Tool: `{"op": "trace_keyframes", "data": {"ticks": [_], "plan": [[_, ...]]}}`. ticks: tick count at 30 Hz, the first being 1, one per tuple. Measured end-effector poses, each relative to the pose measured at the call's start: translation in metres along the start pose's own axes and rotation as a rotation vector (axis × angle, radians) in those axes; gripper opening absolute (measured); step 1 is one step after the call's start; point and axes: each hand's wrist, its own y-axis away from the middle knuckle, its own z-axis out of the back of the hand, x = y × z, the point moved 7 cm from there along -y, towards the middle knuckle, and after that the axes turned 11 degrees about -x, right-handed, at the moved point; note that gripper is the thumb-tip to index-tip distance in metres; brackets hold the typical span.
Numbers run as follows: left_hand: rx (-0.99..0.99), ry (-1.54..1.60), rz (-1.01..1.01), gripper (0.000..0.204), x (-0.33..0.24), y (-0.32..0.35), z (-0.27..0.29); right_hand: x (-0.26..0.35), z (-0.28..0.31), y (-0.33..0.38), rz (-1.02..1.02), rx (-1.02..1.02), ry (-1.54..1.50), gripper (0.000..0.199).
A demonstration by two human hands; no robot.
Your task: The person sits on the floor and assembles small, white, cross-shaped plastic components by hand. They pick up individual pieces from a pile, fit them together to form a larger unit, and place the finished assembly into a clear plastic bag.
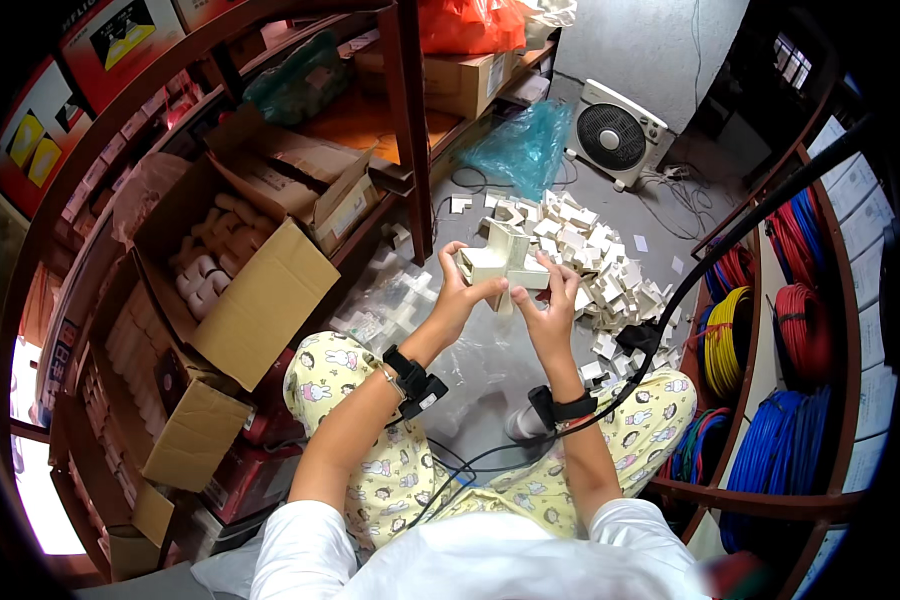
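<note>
Both of my hands hold a white plastic trunking fitting (507,242) with arms that stick out like a cross, raised in front of my knees. My left hand (460,292) grips its left side, thumb pressed near the middle. On the other side my right hand (550,305) pinches it with thumb and fingers. Whether it is one piece or several fitted together, I cannot tell. Just beyond, on the floor, lies a loose pile of similar white fittings (595,250). Clear plastic bags (395,290) with white pieces lie to the left of my hands.
Open cardboard boxes (270,300) crowd the left shelf. A brown metal post (407,130) rises beside them. A box fan (615,135) stands at the back near a teal plastic bag (525,145). Coils of blue wire (775,440) fill the right rack. A black cable crosses my right wrist area.
</note>
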Motion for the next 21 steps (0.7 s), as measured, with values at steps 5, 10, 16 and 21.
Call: {"op": "trace_keyframes", "data": {"ticks": [5, 10, 16, 21], "plan": [[-0.084, -0.013, 0.035, 0.071, 0.023, -0.011, 0.007, -0.017, -0.017, 0.003, -0.203, -0.047, -0.395, 0.054], [-0.181, -0.076, 0.030, 0.074, 0.031, -0.012, 0.018, 0.013, -0.017, 0.004, -0.132, -0.063, -0.241, 0.052], [-0.129, -0.250, -0.062, 0.080, 0.025, -0.012, 0.022, 0.001, -0.030, 0.006, 0.025, 0.135, -0.117, 0.044], [-0.068, -0.318, -0.073, 0.077, 0.023, -0.009, 0.026, -0.007, -0.040, 0.016, -0.184, 0.258, -0.328, 0.048]]}}
